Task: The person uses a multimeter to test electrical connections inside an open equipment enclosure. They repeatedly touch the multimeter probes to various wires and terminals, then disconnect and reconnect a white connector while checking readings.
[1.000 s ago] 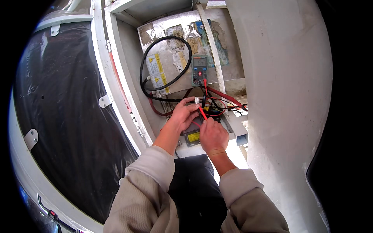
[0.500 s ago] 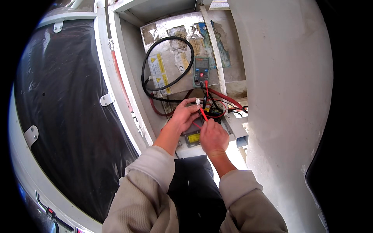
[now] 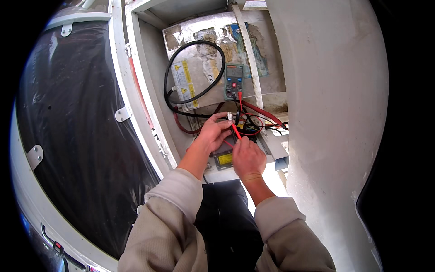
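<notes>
Between the thumb and fingers of my left hand [image 3: 215, 134] is a small white plug connector [image 3: 230, 116]. My right hand [image 3: 248, 159] is closed around a red test probe [image 3: 236, 131], whose tip points up at the connector; whether it touches the contacts is too small to tell. A black shaft, perhaps the second probe, lies close beside the red one. Just beyond my hands a grey-green multimeter [image 3: 234, 82] rests against the metal box, with a red and a black lead plugged into its lower end. Its display is too small to read.
A loop of thick black cable [image 3: 168, 75] hangs over the worn metal box [image 3: 213, 54] with yellow warning labels. Red and black wires tangle right of my hands. Below them sits a dark module with a yellow label [image 3: 225, 159]. White frame bars and a large pale panel [image 3: 331, 104] flank the bay.
The whole view has shifted very slightly. My hands hold the connector and the red probe in nearly the same pose.
</notes>
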Tool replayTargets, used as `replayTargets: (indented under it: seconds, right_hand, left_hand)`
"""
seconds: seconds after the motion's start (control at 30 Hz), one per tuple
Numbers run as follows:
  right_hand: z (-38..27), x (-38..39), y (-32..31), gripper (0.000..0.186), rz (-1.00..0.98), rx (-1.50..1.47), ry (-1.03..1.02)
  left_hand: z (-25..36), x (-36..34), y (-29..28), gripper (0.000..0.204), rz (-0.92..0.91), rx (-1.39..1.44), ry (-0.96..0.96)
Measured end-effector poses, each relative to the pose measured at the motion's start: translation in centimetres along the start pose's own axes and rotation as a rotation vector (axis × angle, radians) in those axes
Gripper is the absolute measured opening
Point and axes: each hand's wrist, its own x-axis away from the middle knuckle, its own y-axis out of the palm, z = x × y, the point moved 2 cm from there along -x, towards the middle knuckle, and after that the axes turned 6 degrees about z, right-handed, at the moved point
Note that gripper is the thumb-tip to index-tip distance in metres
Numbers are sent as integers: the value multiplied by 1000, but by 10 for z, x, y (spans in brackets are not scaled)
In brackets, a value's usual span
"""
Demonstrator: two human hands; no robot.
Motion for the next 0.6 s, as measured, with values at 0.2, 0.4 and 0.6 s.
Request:
replayTargets:
  seconds: [0.2, 0.4, 0.6]
  right_hand:
    - [2, -1, -3, 17, -114, -54, 51]
    - [2, -2, 0, 17, -225, -69, 84]
    - [-2, 1, 3, 18, -204, -60, 87]
  left_hand:
    - [0, 2, 3, 40, -3, -3, 10]
    - [-1, 1, 2, 40, -7, 0, 11]
    - [3, 1, -3, 39, 0, 8, 5]
